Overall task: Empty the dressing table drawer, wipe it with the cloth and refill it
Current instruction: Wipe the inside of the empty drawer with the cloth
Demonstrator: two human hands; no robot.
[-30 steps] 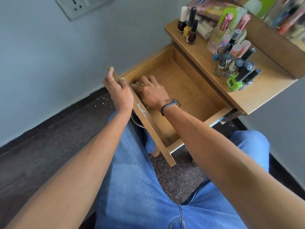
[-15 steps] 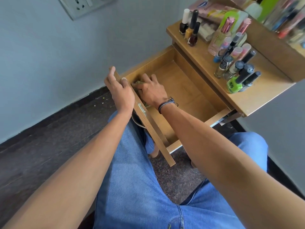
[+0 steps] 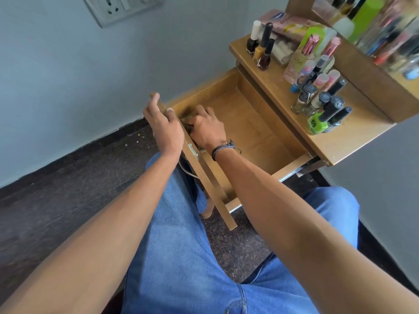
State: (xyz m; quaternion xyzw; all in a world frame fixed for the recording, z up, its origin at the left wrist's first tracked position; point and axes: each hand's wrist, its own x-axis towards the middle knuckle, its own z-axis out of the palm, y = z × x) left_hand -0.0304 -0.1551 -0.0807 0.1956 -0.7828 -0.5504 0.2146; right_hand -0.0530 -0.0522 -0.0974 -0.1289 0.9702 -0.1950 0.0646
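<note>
Mid-wipe at the dressing table: the drawer [image 3: 204,92] stands pulled fully out and bare inside, its wooden floor showing, which suggests emptying is done & refilling is to come. The R hand [image 3: 207,130] is down in the drawer's left corner, fingers curled over a dark greenish cloth [image 3: 186,120], bunching and pressing it where floor meets wall, likely to get dust out of the corner; the cloth is blurred and mostly hidden under the hand. The L hand [image 3: 165,125] clasps the drawer front [image 3: 213,191], thumb hooked over its top edge and fingers on the outer face, apparently to brace the drawer vs. the scrubbing. The removed items, nail polish bottles [image 3: 317,103] etc., crowd the tabletop [image 3: 353,143] to the right, handy for refilling. Far left, a pale wall w/ a socket plate [image 3: 122,7]; below, dark speckled floor [image 3: 79,177]. Near, the person's jeans [image 3: 181,257].
</note>
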